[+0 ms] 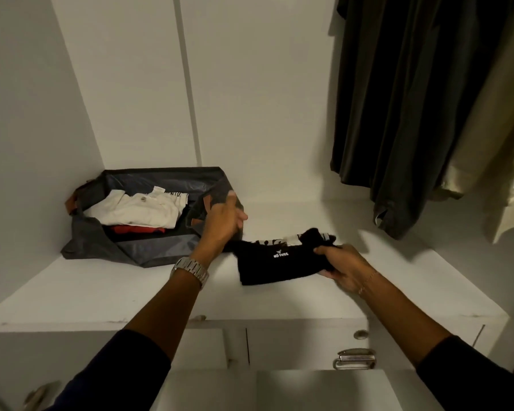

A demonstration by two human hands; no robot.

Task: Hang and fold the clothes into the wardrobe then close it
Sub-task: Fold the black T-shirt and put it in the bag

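Observation:
A folded black garment with small white lettering lies on the white wardrobe shelf. My right hand grips its right end. My left hand, with a metal watch on the wrist, hovers just left of the garment with fingers extended, in front of the corner of a grey fabric storage bag. Inside that bag lie folded white clothes on top of something red.
Dark and beige garments hang at the right above the shelf. Below the shelf front sit drawers with a metal handle. The wardrobe's white back wall rises behind the bag.

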